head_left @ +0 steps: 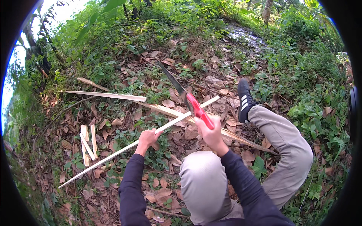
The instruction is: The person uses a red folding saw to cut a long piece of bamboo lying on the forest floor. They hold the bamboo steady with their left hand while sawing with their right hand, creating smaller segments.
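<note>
My right hand (211, 131) is closed round the red handle of a hand saw (196, 107). The saw's dark blade points up and away to the left, and its handle end lies over a long, thin wooden strip (124, 144). My left hand (148, 139) grips that strip near its middle. The strip slants from the lower left up to the right and crosses over a wider wooden plank (241, 138) on the ground. Whether the saw teeth touch the strip cannot be made out.
Pointed wooden pieces (105, 95) lie at the far left, and several short cut sticks (87, 145) at the left. My bent knee (205, 184) is close in front, my shoe (244, 100) at the right. Dry leaves, low plants and thin branches cover the ground.
</note>
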`<state>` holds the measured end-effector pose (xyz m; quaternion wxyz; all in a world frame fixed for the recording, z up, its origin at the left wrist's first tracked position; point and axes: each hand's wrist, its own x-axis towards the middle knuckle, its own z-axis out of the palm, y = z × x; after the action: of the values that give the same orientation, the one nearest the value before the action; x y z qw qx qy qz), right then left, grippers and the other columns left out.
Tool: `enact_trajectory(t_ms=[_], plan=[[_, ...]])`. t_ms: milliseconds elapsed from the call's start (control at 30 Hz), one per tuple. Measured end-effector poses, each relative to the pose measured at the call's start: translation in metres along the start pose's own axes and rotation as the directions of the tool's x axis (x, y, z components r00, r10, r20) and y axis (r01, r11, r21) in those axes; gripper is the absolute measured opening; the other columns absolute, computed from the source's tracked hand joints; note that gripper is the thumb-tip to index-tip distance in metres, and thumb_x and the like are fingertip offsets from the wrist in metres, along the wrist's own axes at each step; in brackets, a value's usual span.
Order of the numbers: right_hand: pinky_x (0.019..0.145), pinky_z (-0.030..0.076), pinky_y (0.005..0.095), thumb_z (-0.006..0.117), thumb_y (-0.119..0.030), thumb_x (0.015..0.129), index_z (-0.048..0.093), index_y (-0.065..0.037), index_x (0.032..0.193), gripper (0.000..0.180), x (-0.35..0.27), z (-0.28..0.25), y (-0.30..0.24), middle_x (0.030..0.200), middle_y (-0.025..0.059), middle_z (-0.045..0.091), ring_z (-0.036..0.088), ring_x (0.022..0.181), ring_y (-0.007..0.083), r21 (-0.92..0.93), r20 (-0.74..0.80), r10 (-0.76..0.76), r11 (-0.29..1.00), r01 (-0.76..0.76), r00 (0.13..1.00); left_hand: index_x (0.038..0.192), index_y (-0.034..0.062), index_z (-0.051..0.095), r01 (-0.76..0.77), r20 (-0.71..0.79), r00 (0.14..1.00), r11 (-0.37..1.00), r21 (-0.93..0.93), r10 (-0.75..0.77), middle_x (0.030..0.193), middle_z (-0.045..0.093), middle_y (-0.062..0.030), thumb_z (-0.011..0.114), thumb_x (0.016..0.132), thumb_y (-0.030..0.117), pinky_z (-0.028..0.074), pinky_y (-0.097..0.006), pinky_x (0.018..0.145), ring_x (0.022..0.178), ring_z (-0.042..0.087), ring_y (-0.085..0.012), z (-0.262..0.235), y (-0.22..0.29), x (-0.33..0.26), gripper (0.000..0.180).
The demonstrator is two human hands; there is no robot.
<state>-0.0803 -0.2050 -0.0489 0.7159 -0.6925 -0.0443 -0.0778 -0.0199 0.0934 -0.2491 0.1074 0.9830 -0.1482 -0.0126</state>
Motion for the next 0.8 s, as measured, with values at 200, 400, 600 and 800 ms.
enact_trajectory(t_ms=[200, 400, 600, 800], plan=[[0.046, 0.031, 0.0295, 0.073, -0.013, 0.082, 0.051, -0.004, 0.062, 0.031, -0.014, -0.033, 0.023, 0.05, -0.0006, 0.044, 0.038, 0.046, 0.008, -0.266, 0.154, -0.127, 0.95, 0.165, 0.98, 0.077, 0.0017, 0.06, -0.021, 0.017, 1.0, 1.0, -0.013, 0.021, 0.064, 0.065, -0.0216, 0.05, 0.097, 0.057, 0.052, -0.051, 0.059, 0.062, 0.066, -0.0415, -0.002, 0.017, 0.015, 0.059], [0.044, 0.038, 0.0292, 0.074, -0.01, 0.078, 0.055, -0.004, 0.063, 0.026, -0.032, 0.016, 0.058, 0.048, 0.0033, 0.047, 0.047, 0.039, 0.0137, -0.112, -0.034, -0.069, 0.992, 0.065, 0.997, 0.077, 0.0033, 0.057, -0.005, 0.062, 0.998, 1.0, -0.01, 0.005, 0.058, 0.062, -0.0194, 0.053, 0.097, 0.054, 0.052, -0.049, 0.053, 0.057, 0.065, -0.0395, -0.002, 0.026, 0.015, 0.055], [0.044, 0.039, 0.0345, 0.069, -0.007, 0.08, 0.056, -0.004, 0.067, 0.018, -0.045, 0.014, 0.074, 0.051, 0.0073, 0.048, 0.051, 0.041, 0.023, -0.214, 0.037, -0.044, 0.975, 0.051, 0.998, 0.081, 0.0058, 0.053, -0.042, 0.051, 0.998, 0.999, 0.012, 0.042, 0.055, 0.061, -0.0168, 0.048, 0.101, 0.048, 0.05, -0.049, 0.05, 0.053, 0.063, -0.0384, -0.001, 0.012, 0.037, 0.047], [0.049, 0.043, 0.035, 0.069, -0.01, 0.08, 0.06, -0.001, 0.073, 0.014, -0.068, -0.037, 0.085, 0.057, 0.009, 0.055, 0.057, 0.047, 0.0242, -0.233, 0.04, 0.082, 0.97, -0.071, 0.996, 0.074, 0.0078, 0.055, -0.03, -0.089, 0.995, 0.995, 0.092, 0.039, 0.055, 0.062, -0.0144, 0.046, 0.101, 0.05, 0.05, -0.046, 0.047, 0.051, 0.064, -0.0355, 0.002, -0.006, 0.029, 0.051]])
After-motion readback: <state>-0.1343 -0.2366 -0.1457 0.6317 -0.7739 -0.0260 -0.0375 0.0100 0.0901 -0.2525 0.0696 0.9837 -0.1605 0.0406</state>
